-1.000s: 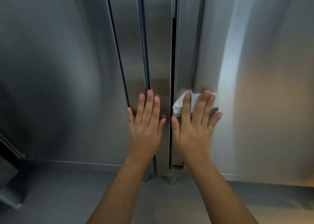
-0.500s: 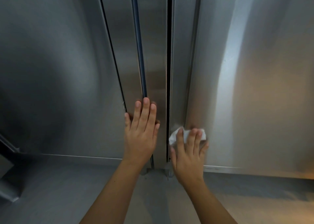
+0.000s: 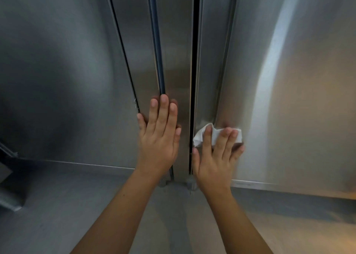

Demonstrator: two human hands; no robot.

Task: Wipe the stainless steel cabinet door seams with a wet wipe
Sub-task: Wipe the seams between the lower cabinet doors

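Two stainless steel cabinet doors fill the view, the left door (image 3: 57, 70) and the right door (image 3: 298, 90). A dark vertical seam (image 3: 194, 61) runs between them. My left hand (image 3: 159, 138) lies flat with straight fingers on the left door's edge strip, just left of the seam. My right hand (image 3: 213, 157) presses a crumpled white wet wipe (image 3: 215, 136) against the right door's edge, low down and just right of the seam. The wipe's lower part is hidden under my fingers.
A steel ledge or floor surface (image 3: 77, 205) runs below the doors. Two small feet or hinge blocks (image 3: 189, 183) sit at the seam's bottom. A dark metal fitting (image 3: 7, 176) juts in at the far left.
My right hand slid the wipe down beside the seam, then came slightly back up. The left hand stayed flat on the left door edge. The camera tilted a little.
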